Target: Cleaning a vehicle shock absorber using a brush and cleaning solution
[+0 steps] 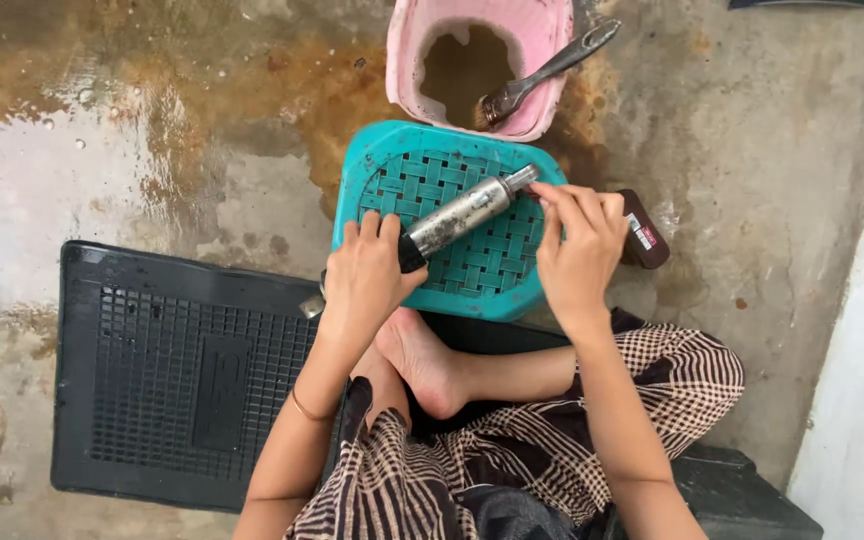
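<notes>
A person seated cross-legged on a wet, stained concrete floor (pixel 752 150) works on a grimy cylindrical metal part with a narrower threaded tip (pixel 464 211), laid slantwise across the woven top of an overturned teal plastic stool (pixel 372 170). The left hand (pixel 364 277) is clamped around the part's dark lower end, at the stool's near-left edge, steadying it. The right hand (pixel 580 245) is at the stool's right side, its fingertips pinched together at the narrow tip; whether they hold something small against it cannot be told. The two hands are apart, one at each end of the cylinder.

Just beyond the stool stands a pink plastic tub holding murky brown liquid (pixel 472 65), with a worn paintbrush with a metal-coloured handle (pixel 542 75) leaning over its rim. A small dark brown block-shaped object with a label (pixel 645 232) lies on the floor right of the stool, partly hidden by the right hand. A black ribbed rubber mat (pixel 172 370) spreads to the stool's near left, under the person's bare foot (pixel 422 365).

Judging by the dull, streaked metal and the brush parked in the tub, the cleaning looks only partway done, with the tip now getting attention.
</notes>
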